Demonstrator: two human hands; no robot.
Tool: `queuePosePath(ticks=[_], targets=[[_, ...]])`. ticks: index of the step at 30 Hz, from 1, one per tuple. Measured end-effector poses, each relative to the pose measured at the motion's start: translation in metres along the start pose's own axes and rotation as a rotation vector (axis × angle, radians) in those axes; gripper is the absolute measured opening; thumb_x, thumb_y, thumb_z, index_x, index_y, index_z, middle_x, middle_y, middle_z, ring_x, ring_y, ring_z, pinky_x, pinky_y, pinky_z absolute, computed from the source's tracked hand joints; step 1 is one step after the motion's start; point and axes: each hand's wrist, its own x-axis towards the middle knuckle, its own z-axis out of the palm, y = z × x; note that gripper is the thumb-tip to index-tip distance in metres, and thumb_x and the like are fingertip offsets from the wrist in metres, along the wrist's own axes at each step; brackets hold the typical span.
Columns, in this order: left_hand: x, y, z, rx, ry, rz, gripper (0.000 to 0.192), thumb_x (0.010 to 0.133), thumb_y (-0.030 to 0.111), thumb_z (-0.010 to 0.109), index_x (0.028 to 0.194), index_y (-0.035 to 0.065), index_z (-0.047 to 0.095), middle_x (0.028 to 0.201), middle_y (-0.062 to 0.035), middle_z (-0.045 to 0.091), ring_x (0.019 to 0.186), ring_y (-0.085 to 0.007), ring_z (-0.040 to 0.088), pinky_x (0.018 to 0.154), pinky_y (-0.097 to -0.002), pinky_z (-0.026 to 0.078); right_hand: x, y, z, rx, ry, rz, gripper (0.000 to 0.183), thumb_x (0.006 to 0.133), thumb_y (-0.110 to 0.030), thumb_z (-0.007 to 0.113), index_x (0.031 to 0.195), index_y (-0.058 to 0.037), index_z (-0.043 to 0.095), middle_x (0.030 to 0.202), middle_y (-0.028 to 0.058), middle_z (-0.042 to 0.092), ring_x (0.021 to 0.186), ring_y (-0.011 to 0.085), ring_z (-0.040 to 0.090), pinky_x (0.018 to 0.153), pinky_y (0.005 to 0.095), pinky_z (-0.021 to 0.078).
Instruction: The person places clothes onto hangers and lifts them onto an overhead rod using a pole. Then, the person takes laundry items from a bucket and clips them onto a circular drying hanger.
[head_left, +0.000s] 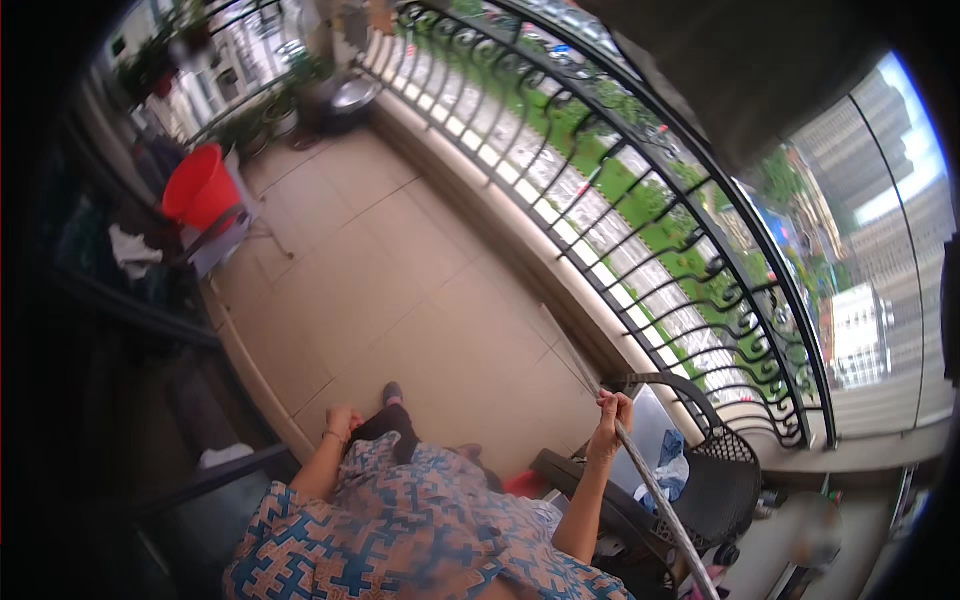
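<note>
My right hand is closed around a long, thin pole, which slants from the tiled floor area up past my right side to the bottom edge of the picture. Beyond the hand, the thinner far end of the pole points towards the low wall under the railing. My left hand hangs by my left thigh, with its fingers curled; whether it holds anything is unclear. A dark woven chair stands to the right of my right hand, with blue and white cloth on it.
Along the right runs a black metal balcony railing on a low ledge. A red bucket rests on a chair at the left, near a white cloth. Potted plants and a metal basin stand at the far end.
</note>
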Motion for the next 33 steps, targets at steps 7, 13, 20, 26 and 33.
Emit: queuePosePath(ticks=[7,13,20,26,33], targets=[[0.036,0.052,-0.051,-0.161,0.049,-0.012,0.024,0.082,0.011,0.052,0.064,-0.0007,0.061,0.056,-0.0133,0.060,0.045,-0.0227,0.059,0.038,-0.0309,0.044,0.001,0.045,0.145,-0.105,-0.321,0.102,0.018,0.091,-0.018,0.065,0.100,-0.0033,0.059,0.097,0.0072,0.063,0.086,0.0117,0.057,0.081,0.0256,0.0458],[0.045,0.083,-0.090,-0.195,0.181,0.012,0.025,0.083,0.016,0.052,0.063,0.0039,0.059,0.055,-0.0096,0.059,0.044,-0.0203,0.058,0.036,-0.0294,0.038,0.022,0.056,0.247,0.140,-0.423,0.314,0.020,0.092,-0.026,0.064,0.096,-0.0082,0.058,0.104,0.0064,0.062,0.091,0.0137,0.059,0.085,0.0281,0.0489],[0.049,0.082,-0.104,-0.367,0.240,-0.107,0.019,0.086,0.019,0.053,0.078,0.0035,0.061,0.060,-0.0098,0.060,0.048,-0.0212,0.061,0.038,-0.0299,0.040,0.065,0.060,0.355,0.153,-0.489,0.427,0.020,0.092,-0.029,0.063,0.093,-0.0104,0.056,0.104,0.0081,0.062,0.099,0.0138,0.055,0.088,0.0389,0.0488],[0.068,0.094,-0.100,-0.394,0.298,-0.035,0.013,0.082,0.014,0.056,0.079,0.0013,0.061,0.062,-0.0116,0.062,0.050,-0.0208,0.061,0.039,-0.0302,0.042,0.108,0.086,0.441,0.075,-0.568,0.544,0.018,0.092,-0.027,0.064,0.093,-0.0098,0.057,0.100,0.0085,0.063,0.086,0.0111,0.055,0.084,0.0326,0.0495],[0.085,0.181,-0.073,-0.527,0.415,-0.223,0.013,0.078,0.011,0.058,0.081,-0.0007,0.064,0.065,-0.0106,0.062,0.050,-0.0189,0.058,0.043,-0.0310,0.044,0.183,0.095,0.553,-0.058,-0.795,0.445,0.021,0.091,-0.031,0.063,0.092,-0.0105,0.059,0.098,0.0027,0.063,0.092,0.0096,0.057,0.075,0.0258,0.0485]])
